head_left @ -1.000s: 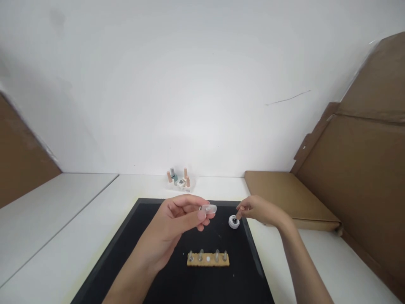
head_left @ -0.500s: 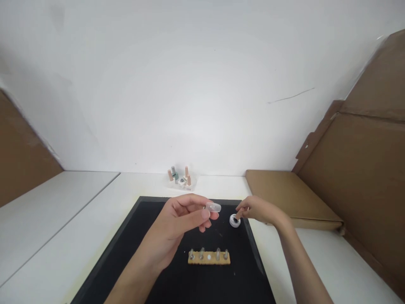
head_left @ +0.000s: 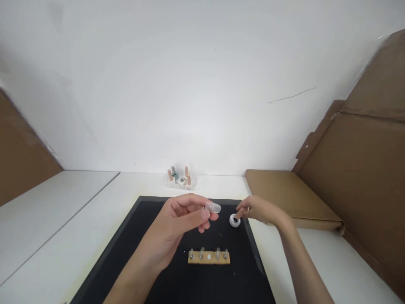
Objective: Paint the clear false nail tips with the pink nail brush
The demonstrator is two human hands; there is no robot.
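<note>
My left hand (head_left: pixel 182 226) pinches a clear false nail tip (head_left: pixel 213 207) between thumb and finger, its free end facing right. My right hand (head_left: pixel 257 209) is bent over a small round white jar (head_left: pixel 234 223) with a dark middle, fingertips drawn together at its rim. A peach-coloured piece (head_left: pixel 238 214) slants from those fingers down to the jar; whether it is a cap or a finger, I cannot tell. Below the hands lies a tan nail display strip (head_left: pixel 213 261), with several clear nail tips standing on it and a white dot between them.
A black mat (head_left: pixel 190 287) lies under the hands on the white table (head_left: pixel 91 211). At the back, a clear tray (head_left: pixel 173 185) holds several nail polish bottles with peach and grey caps. A flat cardboard box (head_left: pixel 281 190) sits to the right, against a tall cardboard panel (head_left: pixel 363 164).
</note>
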